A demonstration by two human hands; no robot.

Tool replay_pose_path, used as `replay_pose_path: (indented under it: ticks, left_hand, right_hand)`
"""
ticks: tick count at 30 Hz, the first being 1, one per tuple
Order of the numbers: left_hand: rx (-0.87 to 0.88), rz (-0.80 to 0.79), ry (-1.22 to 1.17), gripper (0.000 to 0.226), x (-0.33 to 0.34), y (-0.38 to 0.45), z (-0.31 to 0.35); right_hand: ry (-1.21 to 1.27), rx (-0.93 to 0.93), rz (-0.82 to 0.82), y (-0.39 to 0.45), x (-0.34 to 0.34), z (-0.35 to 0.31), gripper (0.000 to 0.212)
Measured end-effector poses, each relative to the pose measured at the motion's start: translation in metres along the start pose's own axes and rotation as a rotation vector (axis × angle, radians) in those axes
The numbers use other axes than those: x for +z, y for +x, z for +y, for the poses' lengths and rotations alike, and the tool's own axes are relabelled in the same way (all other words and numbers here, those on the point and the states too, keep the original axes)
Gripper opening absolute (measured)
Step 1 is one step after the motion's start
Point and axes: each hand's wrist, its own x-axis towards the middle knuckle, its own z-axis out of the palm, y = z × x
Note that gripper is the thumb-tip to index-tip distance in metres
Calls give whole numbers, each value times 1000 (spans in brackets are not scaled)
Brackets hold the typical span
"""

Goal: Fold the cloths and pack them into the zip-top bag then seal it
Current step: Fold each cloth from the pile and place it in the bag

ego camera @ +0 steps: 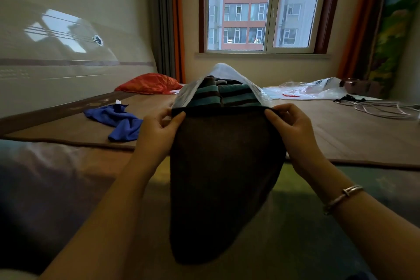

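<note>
Both hands, left hand (159,127) and right hand (289,126), pinched the brown cloth (223,177) top corners; the zip-top bag (229,79) lay just beyond.

Two bare forearms enter from the lower edge of the view, each ending in a bare hand: the left hand (156,129) and the right hand (293,129). No sleeves reach the forearms within the view. The right wrist carries a slim metal bracelet (343,198), silver in tone, formed as a thin band with a small raised fitting on its upper side. The left wrist carries nothing. The fingernails are short and show no polish.
</note>
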Motion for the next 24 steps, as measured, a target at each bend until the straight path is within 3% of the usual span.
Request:
replay_pose_path:
  ticks: [4, 6, 8, 12, 15, 18, 21, 24]
  left_hand:
    - [159, 59, 351, 16, -2, 3, -15]
    - [75, 44, 264, 18, 2, 7, -16]
    - [-101, -14, 31, 25, 10, 8, -15]
    - [-164, -148, -313, 29, 17, 11, -10]
    - [-177, -204, -512, 26, 15, 11, -7]
    - [-312, -288, -612, 20, 10, 1, -13]
    - [-507, -308, -464, 37, 8, -8, -27]
    - [-729, -114, -340, 29, 10, -9, -45]
  right_hand:
    - [-288, -48, -86, 6, -11, 5, 27]
    - [-586, -184, -66, 9, -17, 7, 24]
    - [-682, -204, -19, 13, -18, 7, 21]
    - [-84, 33, -69, 14, -11, 4, 18]
    - [164, 76, -129, 17, -12, 2, 7]
    - [427, 324, -306, 12, -24, 8, 9]
    - [415, 589, -432, -2, -31, 25, 30]
    - [361, 816, -205, -9, -24, 49, 28]
